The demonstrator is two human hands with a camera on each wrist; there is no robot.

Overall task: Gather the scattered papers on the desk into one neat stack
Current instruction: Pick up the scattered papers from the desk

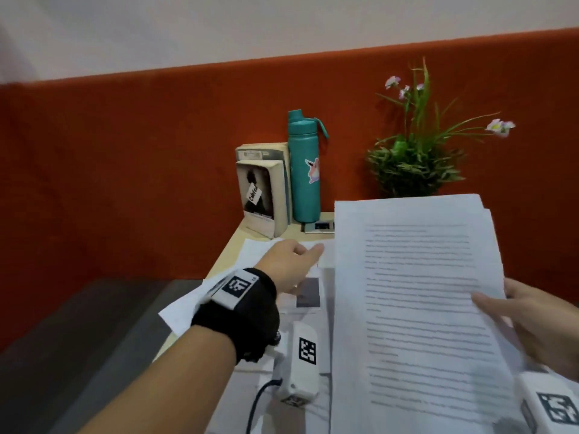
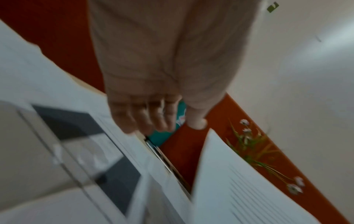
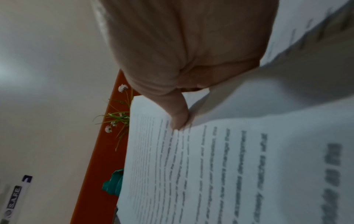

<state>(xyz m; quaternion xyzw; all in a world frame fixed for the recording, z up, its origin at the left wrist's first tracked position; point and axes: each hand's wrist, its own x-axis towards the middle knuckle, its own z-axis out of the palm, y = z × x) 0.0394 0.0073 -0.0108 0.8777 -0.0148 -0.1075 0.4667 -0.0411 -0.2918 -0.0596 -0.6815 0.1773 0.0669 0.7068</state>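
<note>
My right hand holds a bundle of printed sheets lifted above the desk, thumb on the front page. The right wrist view shows the thumb pressing on the text side of these sheets. My left hand reaches forward over loose papers lying on the desk, fingers stretched out and close together. In the left wrist view the fingers hover just above a white sheet, holding nothing, with the lifted bundle to the right. More papers stick out past the desk's left edge.
Two books and a teal bottle stand at the back of the wooden desk. A potted plant sits behind the lifted sheets. An orange partition borders the desk. A small grey device lies by the bottle.
</note>
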